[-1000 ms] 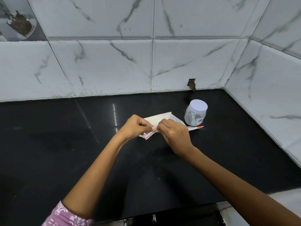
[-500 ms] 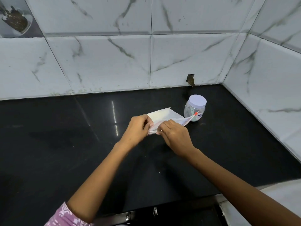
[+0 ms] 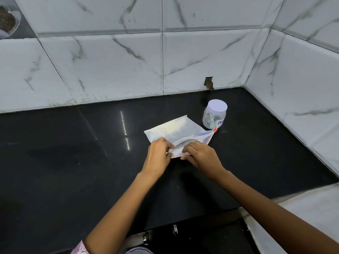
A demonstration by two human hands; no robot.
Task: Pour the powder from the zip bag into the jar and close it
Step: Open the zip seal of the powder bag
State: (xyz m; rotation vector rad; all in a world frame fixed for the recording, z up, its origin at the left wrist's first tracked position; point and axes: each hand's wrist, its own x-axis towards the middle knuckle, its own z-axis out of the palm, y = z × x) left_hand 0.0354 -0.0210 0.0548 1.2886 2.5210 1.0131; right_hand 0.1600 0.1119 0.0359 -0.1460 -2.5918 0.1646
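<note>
Bag mouth parting, jar not yet opened

Both hands pinch the near edge of the zip bag (image 3: 176, 133): the left hand (image 3: 159, 155) holds one lip, the right hand (image 3: 200, 155) the other, each grip narrow and closed on plastic. Compared with a second ago, the bag has been lifted and turned and its zip now gapes between the hands, so pouring looks close. The bag's far corner reaches almost to the jar (image 3: 214, 114), which stands on the counter (image 3: 73, 162) just beyond it, its white lid (image 3: 217, 106) on.
</note>
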